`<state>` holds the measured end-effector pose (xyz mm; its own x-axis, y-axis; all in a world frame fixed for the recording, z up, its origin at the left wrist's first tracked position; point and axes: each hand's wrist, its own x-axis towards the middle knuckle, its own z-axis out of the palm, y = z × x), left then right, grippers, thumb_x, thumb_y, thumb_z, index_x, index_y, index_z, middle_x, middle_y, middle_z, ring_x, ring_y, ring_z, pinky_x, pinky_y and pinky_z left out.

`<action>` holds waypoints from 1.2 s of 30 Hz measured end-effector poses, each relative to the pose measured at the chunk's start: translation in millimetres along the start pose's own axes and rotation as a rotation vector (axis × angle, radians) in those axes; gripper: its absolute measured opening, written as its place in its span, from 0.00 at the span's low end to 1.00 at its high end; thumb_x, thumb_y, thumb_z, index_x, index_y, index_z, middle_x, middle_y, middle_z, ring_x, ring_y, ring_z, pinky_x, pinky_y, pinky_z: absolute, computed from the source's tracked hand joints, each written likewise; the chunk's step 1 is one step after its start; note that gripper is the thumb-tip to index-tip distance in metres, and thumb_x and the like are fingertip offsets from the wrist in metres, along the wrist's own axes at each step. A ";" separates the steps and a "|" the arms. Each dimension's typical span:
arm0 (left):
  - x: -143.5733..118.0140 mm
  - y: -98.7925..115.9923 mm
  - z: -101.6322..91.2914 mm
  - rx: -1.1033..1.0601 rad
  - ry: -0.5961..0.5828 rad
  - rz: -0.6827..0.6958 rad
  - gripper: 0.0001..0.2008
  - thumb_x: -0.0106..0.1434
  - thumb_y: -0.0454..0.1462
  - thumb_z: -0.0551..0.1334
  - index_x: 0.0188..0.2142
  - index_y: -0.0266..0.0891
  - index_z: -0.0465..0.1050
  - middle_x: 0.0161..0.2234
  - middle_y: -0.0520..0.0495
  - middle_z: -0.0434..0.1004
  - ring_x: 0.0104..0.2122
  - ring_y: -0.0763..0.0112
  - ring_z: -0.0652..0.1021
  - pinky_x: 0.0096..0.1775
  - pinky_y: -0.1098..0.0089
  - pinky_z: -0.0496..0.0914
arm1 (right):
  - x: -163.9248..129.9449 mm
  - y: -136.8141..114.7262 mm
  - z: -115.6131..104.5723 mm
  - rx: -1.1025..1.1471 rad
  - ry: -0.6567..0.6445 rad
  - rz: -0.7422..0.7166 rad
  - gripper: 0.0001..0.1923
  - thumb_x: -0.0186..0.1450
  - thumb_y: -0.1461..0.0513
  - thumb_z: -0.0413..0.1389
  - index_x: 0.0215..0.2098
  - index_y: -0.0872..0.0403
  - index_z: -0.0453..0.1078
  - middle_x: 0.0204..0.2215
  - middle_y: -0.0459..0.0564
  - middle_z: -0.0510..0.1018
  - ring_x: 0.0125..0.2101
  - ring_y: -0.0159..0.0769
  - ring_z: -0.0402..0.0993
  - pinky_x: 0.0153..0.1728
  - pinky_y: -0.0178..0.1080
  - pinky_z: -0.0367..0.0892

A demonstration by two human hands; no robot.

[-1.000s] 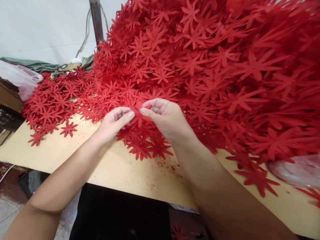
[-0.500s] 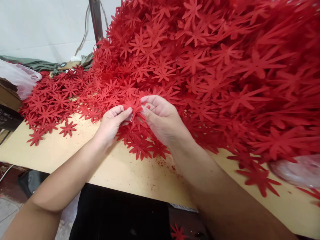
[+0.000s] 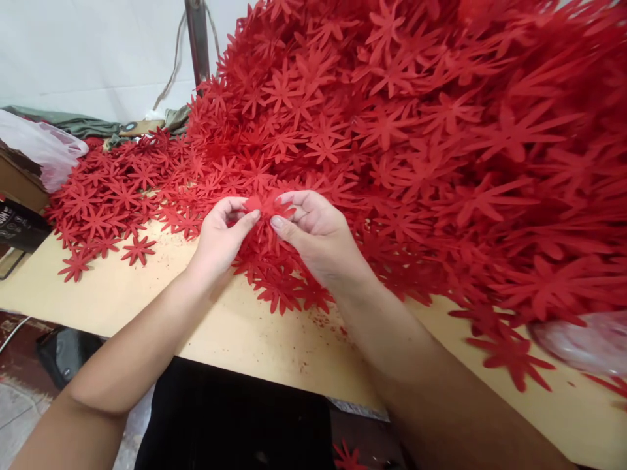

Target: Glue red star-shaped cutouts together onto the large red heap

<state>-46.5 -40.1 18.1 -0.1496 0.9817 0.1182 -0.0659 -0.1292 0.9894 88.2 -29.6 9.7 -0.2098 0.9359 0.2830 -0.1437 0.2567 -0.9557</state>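
Between my two hands is a red flower-shaped cutout (image 3: 267,205) with narrow petals, raised a little above the pile. My left hand (image 3: 223,230) pinches its left side between thumb and forefinger. On the other side, the thumb and fingers of my right hand (image 3: 318,232) close on its petals. I cannot tell whether it is one layer or several stacked together. Just below the hands lie more red cutouts (image 3: 279,290) of the same shape, and a tall heap of them (image 3: 392,130) rises behind.
A pale wooden table (image 3: 235,339) bears the heap, with red crumbs near its front. Single cutouts (image 3: 138,250) lie at left. A white plastic bag (image 3: 44,143) and a cardboard box (image 3: 22,179) stand far left. Clear plastic (image 3: 582,339) lies at right. A metal post (image 3: 197,46) stands behind.
My right thumb has shifted slightly left and down over the cutout, whose petals now look more spread. The whole view has moved a little; both hands keep their hold.
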 end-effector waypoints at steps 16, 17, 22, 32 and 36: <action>-0.5 1.1 -8.4 0.045 -0.277 -0.124 0.12 0.47 0.40 0.71 0.29 0.34 0.76 0.28 0.50 0.78 0.29 0.76 0.75 0.37 0.72 0.69 | -4.2 3.3 -5.6 -0.229 -0.050 -0.079 0.15 0.56 0.65 0.57 0.42 0.51 0.63 0.31 0.45 0.68 0.30 0.29 0.65 0.30 0.35 0.62; 0.6 1.2 -9.6 0.066 -0.263 -0.117 0.10 0.48 0.38 0.70 0.28 0.34 0.76 0.27 0.51 0.77 0.28 0.76 0.74 0.36 0.72 0.69 | -4.2 2.7 -6.4 -0.204 -0.073 -0.063 0.16 0.57 0.64 0.57 0.43 0.51 0.63 0.30 0.45 0.67 0.29 0.29 0.64 0.29 0.35 0.61; 3.6 2.1 -10.7 0.161 -0.190 -0.066 0.03 0.52 0.33 0.66 0.25 0.34 0.75 0.22 0.53 0.74 0.24 0.79 0.71 0.34 0.73 0.67 | -2.1 2.0 -9.1 -0.072 -0.102 -0.010 0.19 0.57 0.59 0.60 0.43 0.52 0.61 0.25 0.40 0.65 0.22 0.24 0.60 0.24 0.33 0.57; 5.1 2.7 -12.4 0.140 -0.182 -0.033 0.07 0.50 0.36 0.67 0.23 0.35 0.70 0.21 0.53 0.71 0.23 0.79 0.68 0.30 0.74 0.65 | -1.0 -2.2 -2.1 0.008 0.015 0.074 0.17 0.52 0.54 0.64 0.31 0.53 0.63 0.22 0.40 0.67 0.23 0.24 0.62 0.26 0.32 0.61; 2.1 2.0 -9.3 0.200 -0.221 -0.014 0.06 0.50 0.33 0.66 0.23 0.35 0.68 0.22 0.53 0.70 0.23 0.80 0.68 0.29 0.75 0.64 | -1.2 -4.1 -0.4 -0.066 -0.004 0.129 0.15 0.54 0.57 0.63 0.23 0.54 0.61 0.18 0.39 0.63 0.20 0.23 0.60 0.24 0.32 0.60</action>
<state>-56.2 -39.7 19.6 0.0698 0.9927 0.0983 0.1330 -0.1069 0.9853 89.5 -31.7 13.2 -0.2265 0.9612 0.1576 -0.0515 0.1497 -0.9874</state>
